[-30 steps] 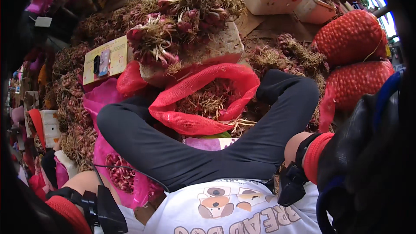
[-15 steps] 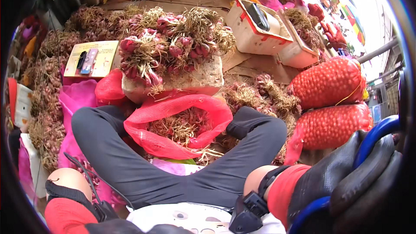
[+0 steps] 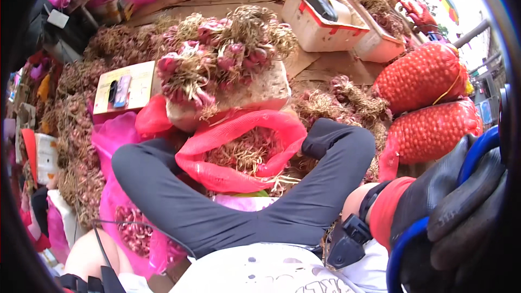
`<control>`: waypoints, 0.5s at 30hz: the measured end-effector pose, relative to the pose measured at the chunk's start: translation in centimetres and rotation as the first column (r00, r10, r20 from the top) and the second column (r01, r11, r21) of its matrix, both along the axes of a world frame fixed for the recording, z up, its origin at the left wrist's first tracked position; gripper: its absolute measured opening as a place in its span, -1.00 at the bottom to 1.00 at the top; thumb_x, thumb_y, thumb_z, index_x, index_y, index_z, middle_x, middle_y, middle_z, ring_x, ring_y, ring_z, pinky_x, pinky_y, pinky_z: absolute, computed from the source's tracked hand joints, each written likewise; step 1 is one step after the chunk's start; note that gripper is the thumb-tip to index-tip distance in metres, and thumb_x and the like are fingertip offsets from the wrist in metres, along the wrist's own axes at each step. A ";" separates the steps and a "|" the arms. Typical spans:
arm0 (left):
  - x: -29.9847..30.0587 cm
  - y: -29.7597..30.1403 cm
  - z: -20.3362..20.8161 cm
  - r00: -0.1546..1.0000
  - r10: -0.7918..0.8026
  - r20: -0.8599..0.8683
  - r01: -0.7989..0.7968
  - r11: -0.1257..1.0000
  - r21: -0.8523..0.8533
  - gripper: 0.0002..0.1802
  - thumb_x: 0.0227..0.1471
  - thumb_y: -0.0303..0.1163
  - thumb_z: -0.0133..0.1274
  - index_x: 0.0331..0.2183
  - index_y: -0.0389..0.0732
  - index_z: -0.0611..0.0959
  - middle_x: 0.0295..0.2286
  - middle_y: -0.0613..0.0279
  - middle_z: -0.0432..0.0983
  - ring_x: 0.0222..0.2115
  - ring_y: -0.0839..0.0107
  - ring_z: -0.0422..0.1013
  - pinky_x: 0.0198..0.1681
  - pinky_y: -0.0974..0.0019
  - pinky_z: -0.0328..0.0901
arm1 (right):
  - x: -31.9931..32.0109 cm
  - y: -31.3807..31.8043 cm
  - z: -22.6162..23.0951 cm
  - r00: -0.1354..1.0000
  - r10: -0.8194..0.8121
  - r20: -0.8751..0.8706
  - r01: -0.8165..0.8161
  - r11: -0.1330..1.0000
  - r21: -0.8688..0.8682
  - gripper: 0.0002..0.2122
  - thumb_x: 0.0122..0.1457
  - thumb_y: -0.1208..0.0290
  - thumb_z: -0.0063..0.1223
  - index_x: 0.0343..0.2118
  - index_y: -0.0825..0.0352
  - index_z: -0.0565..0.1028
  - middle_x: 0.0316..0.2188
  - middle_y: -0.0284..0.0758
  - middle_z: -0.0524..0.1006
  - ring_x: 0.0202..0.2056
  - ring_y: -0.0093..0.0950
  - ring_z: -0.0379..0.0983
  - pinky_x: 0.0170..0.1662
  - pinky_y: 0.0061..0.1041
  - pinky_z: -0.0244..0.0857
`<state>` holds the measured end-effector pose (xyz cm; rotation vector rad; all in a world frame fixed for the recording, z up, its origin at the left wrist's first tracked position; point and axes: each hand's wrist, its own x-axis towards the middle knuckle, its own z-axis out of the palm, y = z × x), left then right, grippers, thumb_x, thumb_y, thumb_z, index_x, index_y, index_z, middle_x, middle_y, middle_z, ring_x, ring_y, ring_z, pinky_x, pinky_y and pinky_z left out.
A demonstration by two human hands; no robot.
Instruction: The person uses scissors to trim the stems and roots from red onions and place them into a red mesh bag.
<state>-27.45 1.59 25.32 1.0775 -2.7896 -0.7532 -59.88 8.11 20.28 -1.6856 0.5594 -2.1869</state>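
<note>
My right hand [image 3: 461, 201], in a black glove with a red cuff, is raised close at the right edge. Its fingers are curled around a blue curved handle [image 3: 478, 154]; the rest of that tool is cut off or hidden. My left forearm [image 3: 92, 252] enters at the lower left with a black strap, and its hand is out of the picture. Between my bent legs lies a red mesh bag [image 3: 241, 178] with its mouth spread wide, dry stalks and roots [image 3: 244, 152] inside it. Bunches of shallots [image 3: 233, 54] with dried tops lie on a pale foam block [image 3: 260, 95] beyond the bag.
Two full red mesh sacks [image 3: 420, 78] are stacked at the right. White foam boxes [image 3: 325, 30] stand at the far right. A flat yellowish box [image 3: 141, 81] with two small devices sits left of the block. Heaped shallots [image 3: 76, 146] cover the left side, beside pink plastic [image 3: 111, 154].
The scene has shifted right and slightly up, except at the far back. My right hand stays raised, gripping the blue handle. The left forearm has dropped lower, and its red sleeve has mostly left view.
</note>
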 end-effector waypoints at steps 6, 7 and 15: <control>0.7 -0.7 -0.2 1.000 0.014 0.010 -0.014 0.999 -0.040 -0.41 -0.04 -0.02 -0.11 -0.05 -0.22 0.44 -0.13 0.09 0.42 -0.16 0.15 0.38 -0.09 0.12 0.28 | -1.6 -1.2 1.1 0.999 0.022 0.027 -0.021 0.999 -0.036 -0.48 0.22 0.02 -0.23 -0.14 0.51 0.42 -0.49 -0.21 0.51 -0.68 -0.55 0.35 -0.63 -0.62 0.22; 0.6 -0.9 -0.4 1.000 0.017 -0.007 -0.017 0.998 -0.054 -0.41 -0.04 -0.02 -0.11 -0.05 -0.23 0.44 -0.13 0.08 0.42 -0.16 0.16 0.38 -0.09 0.12 0.28 | -2.0 -1.5 1.7 1.000 0.018 0.008 -0.018 0.999 -0.049 -0.48 0.22 0.02 -0.24 -0.14 0.51 0.42 -0.49 -0.21 0.51 -0.68 -0.55 0.35 -0.63 -0.62 0.22; 1.0 0.4 -0.4 0.997 0.069 -0.044 -0.070 0.997 -0.032 -0.43 0.02 -0.06 -0.14 -0.04 -0.27 0.43 -0.13 0.07 0.42 -0.16 0.19 0.39 -0.07 0.17 0.28 | -2.3 -0.9 4.4 0.994 0.037 -0.106 -0.051 0.990 -0.134 -0.47 0.23 -0.01 -0.26 -0.15 0.50 0.44 -0.49 -0.22 0.52 -0.68 -0.55 0.35 -0.63 -0.62 0.22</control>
